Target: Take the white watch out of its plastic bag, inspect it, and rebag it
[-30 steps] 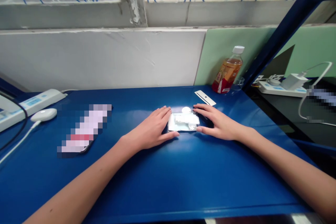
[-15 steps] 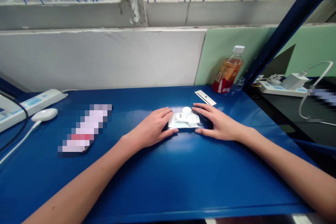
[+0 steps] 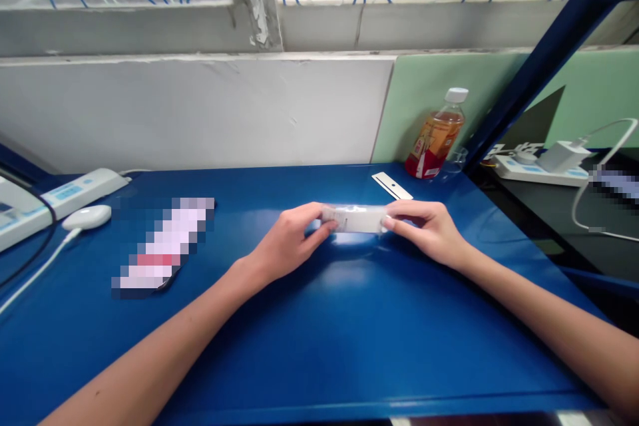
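Left hand (image 3: 282, 243) and right hand (image 3: 439, 233) each pinch one end of a flat white packet in clear, shiny plastic (image 3: 362, 220), holding it over the middle of the glossy blue metal table (image 3: 319, 346); whether its lower edge touches, I cannot tell. Its slick wrap could slide from such narrow fingertip grips, or crease under uneven pulling. Behind stand a white wall panel (image 3: 200, 113), a pale green panel (image 3: 414, 90) and a white-capped plastic bottle of amber drink (image 3: 434, 140).

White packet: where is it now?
In the head view, just right of centre, the white packet is held at its ends by the left hand and right hand.
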`<action>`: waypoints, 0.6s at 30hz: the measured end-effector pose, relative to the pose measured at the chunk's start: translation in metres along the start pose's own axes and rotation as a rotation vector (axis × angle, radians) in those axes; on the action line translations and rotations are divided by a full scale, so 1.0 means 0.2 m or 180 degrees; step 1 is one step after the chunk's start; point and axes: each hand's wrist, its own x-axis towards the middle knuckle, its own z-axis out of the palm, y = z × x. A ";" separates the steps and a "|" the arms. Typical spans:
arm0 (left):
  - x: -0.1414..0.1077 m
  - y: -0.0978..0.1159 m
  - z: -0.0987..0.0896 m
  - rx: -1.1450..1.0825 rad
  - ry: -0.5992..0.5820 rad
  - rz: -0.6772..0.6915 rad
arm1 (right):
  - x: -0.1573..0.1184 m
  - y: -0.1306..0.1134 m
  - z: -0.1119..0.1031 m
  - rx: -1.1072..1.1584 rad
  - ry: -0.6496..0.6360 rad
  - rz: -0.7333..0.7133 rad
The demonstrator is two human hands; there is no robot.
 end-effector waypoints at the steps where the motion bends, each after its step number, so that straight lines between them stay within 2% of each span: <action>1: 0.00 0.01 0.00 -0.0198 0.0042 -0.0161 | 0.00 0.00 0.00 0.0129 0.0013 0.0170; 5: 0.01 0.02 0.01 -0.0955 -0.0013 -0.0832 | 0.01 0.01 0.00 0.0628 -0.0039 0.0782; 8: 0.00 0.01 0.02 -0.0777 -0.0095 -0.0928 | 0.02 0.02 0.01 0.0772 -0.0099 0.0945; 14: -0.02 0.00 0.03 0.0182 -0.0215 -0.0443 | 0.02 0.06 0.02 0.0064 -0.0173 0.0766; 18: -0.02 -0.01 0.04 0.0423 -0.0470 -0.0475 | 0.02 0.08 0.02 -0.0901 -0.0240 0.0178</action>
